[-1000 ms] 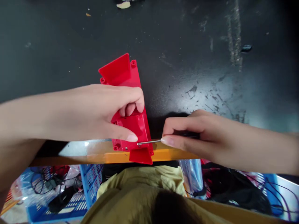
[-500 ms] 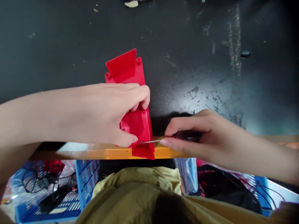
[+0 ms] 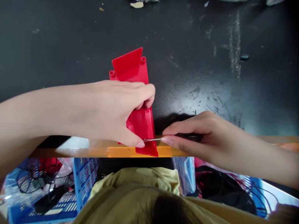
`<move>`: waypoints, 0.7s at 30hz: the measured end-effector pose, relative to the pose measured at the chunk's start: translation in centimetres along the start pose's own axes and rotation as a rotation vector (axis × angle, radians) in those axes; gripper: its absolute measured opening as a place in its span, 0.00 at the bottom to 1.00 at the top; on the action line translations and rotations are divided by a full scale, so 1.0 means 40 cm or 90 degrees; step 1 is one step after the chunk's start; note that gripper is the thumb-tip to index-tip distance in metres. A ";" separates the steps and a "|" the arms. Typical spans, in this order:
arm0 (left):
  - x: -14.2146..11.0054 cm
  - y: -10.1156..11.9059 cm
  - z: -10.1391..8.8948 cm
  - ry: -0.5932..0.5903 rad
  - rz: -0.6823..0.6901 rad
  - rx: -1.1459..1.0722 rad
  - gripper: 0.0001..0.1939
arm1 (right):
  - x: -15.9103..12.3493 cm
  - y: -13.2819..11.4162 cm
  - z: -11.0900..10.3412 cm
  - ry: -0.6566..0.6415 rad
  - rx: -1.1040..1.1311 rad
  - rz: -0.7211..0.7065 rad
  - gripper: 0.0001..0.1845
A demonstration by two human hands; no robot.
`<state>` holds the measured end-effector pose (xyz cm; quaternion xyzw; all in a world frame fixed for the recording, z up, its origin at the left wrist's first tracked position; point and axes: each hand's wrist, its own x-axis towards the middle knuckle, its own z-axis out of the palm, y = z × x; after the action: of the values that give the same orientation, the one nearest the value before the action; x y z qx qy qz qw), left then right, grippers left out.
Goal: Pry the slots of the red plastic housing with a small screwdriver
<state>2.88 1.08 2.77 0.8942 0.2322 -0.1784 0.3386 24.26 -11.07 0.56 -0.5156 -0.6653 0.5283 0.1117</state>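
Note:
A long red plastic part (image 3: 137,93) with triangular end flaps lies on a dark table (image 3: 210,62), its near end over the orange table edge (image 3: 109,151). My left hand (image 3: 116,109) is wrapped around the part's middle, thumb pressed near its lower end. My right hand (image 3: 196,137) pinches a small screwdriver (image 3: 153,139) with a dark handle. Its thin metal shaft points left and its tip meets the part beside my left thumb.
The table is scuffed, with small scraps at the far edge (image 3: 137,4) and a small dark bit (image 3: 244,57) at right. Below the edge stand blue crates (image 3: 81,180) holding cables and bags. My olive shirt (image 3: 140,193) fills the bottom centre.
My left hand and the red part have shifted slightly right and the part has turned, so the screwdriver tip now sits closer to my left thumb.

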 end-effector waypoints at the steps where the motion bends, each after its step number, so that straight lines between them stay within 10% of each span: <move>1: 0.001 0.000 0.001 0.001 -0.002 0.004 0.18 | 0.000 -0.002 0.001 0.004 -0.007 -0.010 0.15; 21: 0.019 0.038 -0.003 0.015 -0.022 -0.004 0.14 | 0.009 -0.030 -0.020 -0.014 -0.177 -0.033 0.18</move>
<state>4.35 0.37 3.30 0.8910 0.2525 -0.1727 0.3354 23.95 -10.21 1.74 -0.5029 -0.7463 0.4335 0.0458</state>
